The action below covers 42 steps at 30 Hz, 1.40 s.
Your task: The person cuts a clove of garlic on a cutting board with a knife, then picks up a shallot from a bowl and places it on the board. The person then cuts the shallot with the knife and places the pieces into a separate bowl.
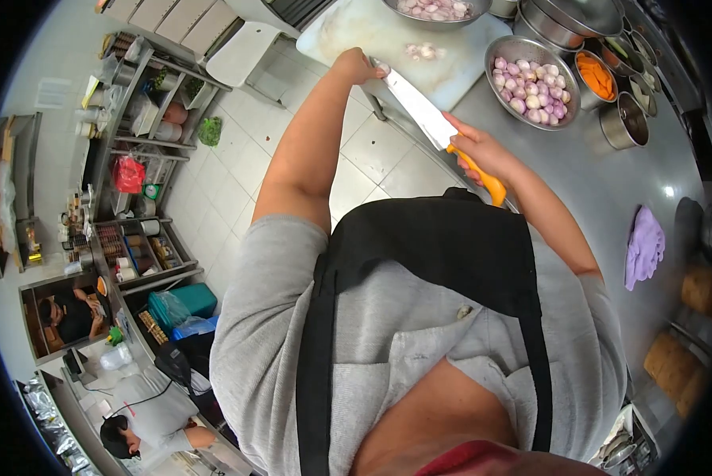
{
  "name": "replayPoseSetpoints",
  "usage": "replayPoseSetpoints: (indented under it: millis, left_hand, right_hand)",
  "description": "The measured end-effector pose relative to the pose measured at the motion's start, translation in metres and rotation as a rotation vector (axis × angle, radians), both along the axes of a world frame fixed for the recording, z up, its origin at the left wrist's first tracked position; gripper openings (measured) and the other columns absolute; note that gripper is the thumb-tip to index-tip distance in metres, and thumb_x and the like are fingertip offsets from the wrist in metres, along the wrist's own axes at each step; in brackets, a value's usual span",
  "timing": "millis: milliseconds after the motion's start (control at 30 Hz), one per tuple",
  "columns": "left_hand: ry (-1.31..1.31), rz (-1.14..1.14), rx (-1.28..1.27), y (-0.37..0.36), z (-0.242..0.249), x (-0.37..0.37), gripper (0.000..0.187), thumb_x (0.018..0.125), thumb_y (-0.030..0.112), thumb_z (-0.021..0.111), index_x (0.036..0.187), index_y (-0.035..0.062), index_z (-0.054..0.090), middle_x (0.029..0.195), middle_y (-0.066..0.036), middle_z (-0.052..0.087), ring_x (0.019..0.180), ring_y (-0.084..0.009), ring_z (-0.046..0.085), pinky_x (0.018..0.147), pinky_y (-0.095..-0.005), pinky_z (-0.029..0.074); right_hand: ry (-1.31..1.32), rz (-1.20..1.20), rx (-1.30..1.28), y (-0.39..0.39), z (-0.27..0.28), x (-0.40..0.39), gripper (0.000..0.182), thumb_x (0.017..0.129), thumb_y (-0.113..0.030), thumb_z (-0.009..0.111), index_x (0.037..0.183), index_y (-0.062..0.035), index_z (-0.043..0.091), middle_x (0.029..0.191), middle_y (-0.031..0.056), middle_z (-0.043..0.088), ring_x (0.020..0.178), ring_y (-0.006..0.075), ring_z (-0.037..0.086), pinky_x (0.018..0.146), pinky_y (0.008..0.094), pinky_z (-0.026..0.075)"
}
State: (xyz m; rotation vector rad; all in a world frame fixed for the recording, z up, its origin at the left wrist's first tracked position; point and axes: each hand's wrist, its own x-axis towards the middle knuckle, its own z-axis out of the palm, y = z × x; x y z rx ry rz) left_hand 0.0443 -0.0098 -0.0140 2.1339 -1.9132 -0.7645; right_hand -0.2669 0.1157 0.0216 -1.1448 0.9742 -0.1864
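My right hand (483, 152) is wrapped round the orange handle of a large kitchen knife (423, 109). Its wide blade points up and left, held over the near edge of a white cutting board (344, 36). At the blade's tip, my left hand (357, 67) has its fingers drawn together against the metal. A small pile of cut shallots (425, 51) lies on the board. Beyond it stands a metal bowl of shallot pieces (434, 9), partly out of frame. Right of the board, a steel bowl holds whole peeled shallots (533, 91).
Orange carrot pieces (596, 75) fill a metal container beside a steel cup (624, 123). On the steel counter (578, 190) lies a purple cloth (646, 247). A white chair (245, 54) and loaded shelves stand left. Two other people are at lower left.
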Motion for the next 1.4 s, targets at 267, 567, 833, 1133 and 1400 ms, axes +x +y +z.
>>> replayPoseSetpoints:
  millis: [267,567,833,1133,1400]
  left_hand:
    - [-0.049,0.057,-0.108,0.012,0.000,-0.004,0.057,0.062,0.036,0.085,0.089,-0.0005,0.052,0.075,-0.015,0.063,0.065,-0.0218,0.064,0.059,-0.0336,0.050]
    - [0.112,-0.009,-0.230,0.030,0.012,-0.015,0.042,0.066,0.026,0.083,0.098,0.0139,0.059,0.102,-0.015,0.058,0.093,-0.0272,0.060,0.081,-0.0366,0.049]
    - [0.084,-0.056,-0.156,0.019,0.002,-0.018,0.037,0.067,0.018,0.080,0.098,0.0169,0.060,0.100,-0.011,0.056,0.091,-0.0258,0.059,0.080,-0.0362,0.050]
    - [0.127,-0.013,-0.335,0.025,-0.006,-0.022,0.031,0.070,0.015,0.077,0.099,0.0163,0.065,0.099,-0.009,0.055,0.094,-0.0257,0.058,0.084,-0.0351,0.049]
    - [0.071,-0.047,-0.324,0.020,-0.009,-0.015,0.029,0.070,0.018,0.077,0.097,0.0101,0.068,0.090,-0.009,0.062,0.085,-0.0224,0.060,0.078,-0.0321,0.049]
  right_hand:
    - [0.070,0.047,-0.041,0.007,0.016,-0.006,0.053,0.096,-0.026,0.040,0.146,-0.0310,0.026,0.063,0.0009,0.043,0.042,0.0084,0.041,0.039,0.0239,0.039]
    - [0.242,0.098,-0.256,0.010,0.025,-0.008,0.053,0.096,-0.023,0.041,0.146,-0.0313,0.026,0.061,0.0007,0.042,0.040,0.0085,0.040,0.038,0.0236,0.039]
    - [0.236,0.109,-0.266,0.003,0.027,-0.019,0.053,0.096,-0.024,0.041,0.146,-0.0319,0.025,0.062,0.0010,0.043,0.041,0.0081,0.042,0.038,0.0239,0.039]
    - [0.233,0.101,-0.266,0.006,0.030,-0.018,0.053,0.096,-0.024,0.041,0.146,-0.0313,0.025,0.061,0.0007,0.043,0.040,0.0078,0.042,0.038,0.0237,0.039]
    - [0.218,-0.045,-0.292,-0.006,0.017,-0.036,0.053,0.095,-0.024,0.045,0.145,-0.0310,0.029,0.061,0.0003,0.043,0.040,0.0082,0.040,0.038,0.0243,0.038]
